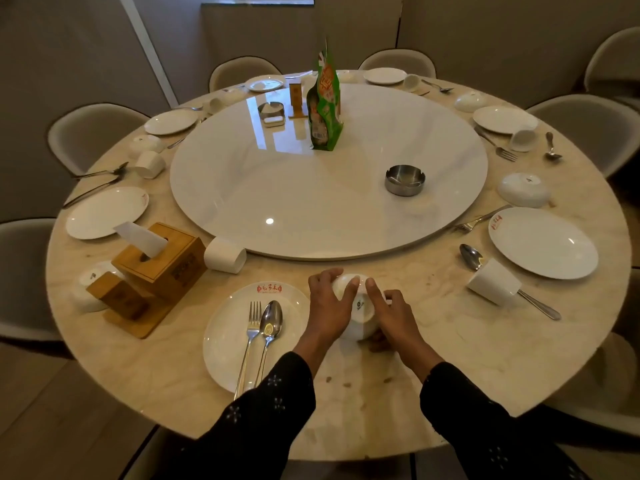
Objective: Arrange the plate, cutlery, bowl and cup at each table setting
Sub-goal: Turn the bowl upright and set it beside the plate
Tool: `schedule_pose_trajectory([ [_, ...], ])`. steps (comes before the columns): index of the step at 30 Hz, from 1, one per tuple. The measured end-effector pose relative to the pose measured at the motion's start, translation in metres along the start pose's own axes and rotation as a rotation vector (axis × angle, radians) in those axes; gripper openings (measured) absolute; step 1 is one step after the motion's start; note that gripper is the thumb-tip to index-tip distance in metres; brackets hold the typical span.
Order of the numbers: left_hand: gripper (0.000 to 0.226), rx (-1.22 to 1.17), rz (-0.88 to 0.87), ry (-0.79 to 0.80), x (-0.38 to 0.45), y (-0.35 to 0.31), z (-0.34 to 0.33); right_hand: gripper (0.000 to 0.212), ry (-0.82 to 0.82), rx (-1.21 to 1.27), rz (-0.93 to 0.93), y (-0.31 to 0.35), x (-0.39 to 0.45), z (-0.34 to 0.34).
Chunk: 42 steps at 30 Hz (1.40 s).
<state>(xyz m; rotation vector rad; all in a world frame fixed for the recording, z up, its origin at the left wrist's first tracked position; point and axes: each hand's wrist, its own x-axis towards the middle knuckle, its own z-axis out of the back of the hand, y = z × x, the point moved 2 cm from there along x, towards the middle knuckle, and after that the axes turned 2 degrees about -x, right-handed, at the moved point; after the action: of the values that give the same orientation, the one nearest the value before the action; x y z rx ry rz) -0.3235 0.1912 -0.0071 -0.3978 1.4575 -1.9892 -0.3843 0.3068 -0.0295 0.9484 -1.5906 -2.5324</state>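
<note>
At the near setting a white plate (227, 341) carries a fork (250, 336) and a spoon (270, 327) lying side by side. Right of the plate, a white bowl (360, 313) lies upside down on the round marble table (450, 341). My left hand (329, 306) and my right hand (391, 311) hold the bowl from either side, fingers curled over its base. A white cup (224, 255) lies on its side beyond the plate. Other settings around the table have plates, overturned bowls, tipped cups and cutlery.
A wooden tissue box (159, 261) on a stand sits left of the near plate. The white turntable (329, 168) holds a steel ashtray (405, 179), a green packet (325, 109) and a small holder. Grey chairs ring the table.
</note>
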Motion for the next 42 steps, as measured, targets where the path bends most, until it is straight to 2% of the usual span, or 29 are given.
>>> schedule_pose_trajectory([
  [3,0.026,-0.070,-0.042,-0.085,-0.013,-0.006,0.002,0.083,-0.010,-0.056,0.059,0.001,-0.011,-0.004],
  [5,0.019,-0.095,-0.038,-0.123,-0.018,-0.011,0.003,0.079,-0.016,-0.045,0.080,0.004,-0.020,-0.008],
  [9,0.022,-0.135,-0.093,-0.152,-0.028,-0.028,0.010,0.073,-0.052,0.059,0.115,0.016,-0.035,-0.008],
  [12,0.023,-0.165,-0.172,-0.187,-0.032,-0.045,0.013,0.080,-0.062,0.224,0.137,0.033,-0.046,-0.004],
  [14,0.018,-0.198,-0.195,-0.217,-0.036,-0.053,0.014,0.071,-0.107,0.253,0.200,0.042,-0.055,-0.002],
  [16,0.019,-0.251,-0.133,-0.214,-0.042,-0.059,0.015,0.066,-0.153,0.267,0.271,0.044,-0.062,-0.003],
  [20,0.036,-0.498,0.223,-0.144,-0.055,-0.054,0.021,0.068,-0.206,0.231,0.458,0.031,-0.078,-0.011],
  [23,0.038,-0.546,0.299,-0.118,-0.065,-0.043,0.028,0.068,-0.182,0.237,0.536,0.021,-0.085,-0.016],
  [27,0.043,-0.481,0.217,-0.106,-0.078,-0.030,0.040,0.066,-0.063,0.230,0.449,0.018,-0.085,-0.020],
  [30,0.045,-0.383,0.148,-0.105,-0.091,-0.013,0.046,0.054,0.018,0.229,0.279,0.004,-0.082,-0.023],
  [32,0.046,-0.336,0.116,-0.090,-0.100,0.001,0.047,0.047,0.016,0.155,0.236,-0.015,-0.082,-0.024],
  [37,0.043,-0.267,0.087,-0.057,-0.113,0.030,0.042,0.033,-0.139,0.049,0.259,-0.046,-0.086,-0.021],
  [42,0.032,-0.311,0.246,-0.124,-0.119,0.041,0.022,0.034,-0.260,0.031,0.279,-0.053,-0.083,-0.014],
])
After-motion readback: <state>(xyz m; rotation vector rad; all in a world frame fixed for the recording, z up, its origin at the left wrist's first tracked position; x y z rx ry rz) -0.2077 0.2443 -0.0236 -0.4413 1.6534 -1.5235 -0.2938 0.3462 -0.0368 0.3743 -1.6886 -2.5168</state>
